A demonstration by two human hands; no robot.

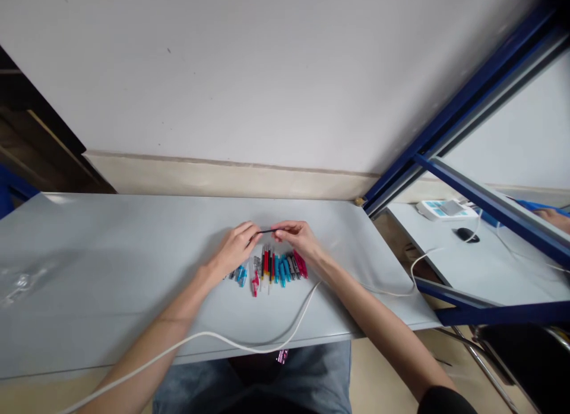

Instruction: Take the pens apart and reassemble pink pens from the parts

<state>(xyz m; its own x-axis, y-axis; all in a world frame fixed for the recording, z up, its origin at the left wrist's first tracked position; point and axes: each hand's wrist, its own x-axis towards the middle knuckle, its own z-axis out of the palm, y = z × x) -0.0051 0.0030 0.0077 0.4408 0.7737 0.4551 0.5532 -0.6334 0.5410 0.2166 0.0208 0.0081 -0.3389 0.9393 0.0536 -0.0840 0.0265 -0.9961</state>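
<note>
Between both hands, a thin black pen refill (268,230) lies almost level above the table. My left hand (238,246) pinches its left end, and the fingers of my right hand (299,237) close on its right end. Just below the hands is a row of pen parts: red and black refills (268,262), blue pen barrels (282,270), grey barrels (293,265) and pink-red barrels (300,264). A clear and red pen part (255,283) lies left of the refills. Several blue and clear parts (241,275) sit partly under my left hand.
A white cable (209,334) runs across the grey table (111,253) and over my left forearm. Clear plastic bags (22,283) lie at the left. Beyond the blue metal frame (401,158), another table holds a white device (445,209) and a black mouse (467,235).
</note>
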